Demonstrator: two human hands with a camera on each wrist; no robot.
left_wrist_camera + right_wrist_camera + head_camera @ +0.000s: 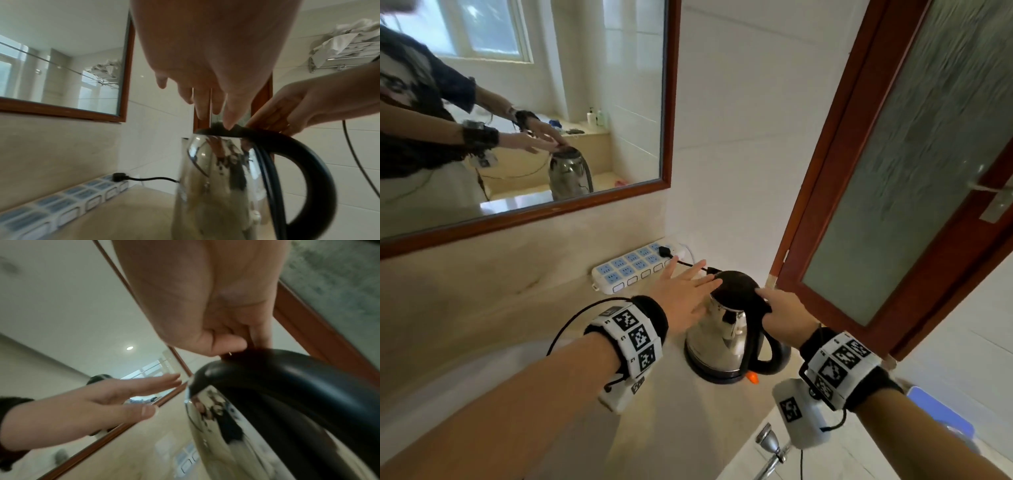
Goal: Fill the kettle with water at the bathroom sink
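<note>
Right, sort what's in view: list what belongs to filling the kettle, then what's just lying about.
Part of the job:
- kettle, on its base
- left hand, fingers straight at the lid
- right hand, at the top of the black handle
- sink, only its rim shows

Just lying about:
- power strip
- mirror
- door
- towel rack

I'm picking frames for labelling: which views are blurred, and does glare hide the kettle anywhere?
Head view: sharp, daylit, edges bowed; kettle clear. Left wrist view: steel body smeared, mirror-like reflections, lid and left hand readable. Right wrist view: most blurred; right hand on the handle still legible.
</note>
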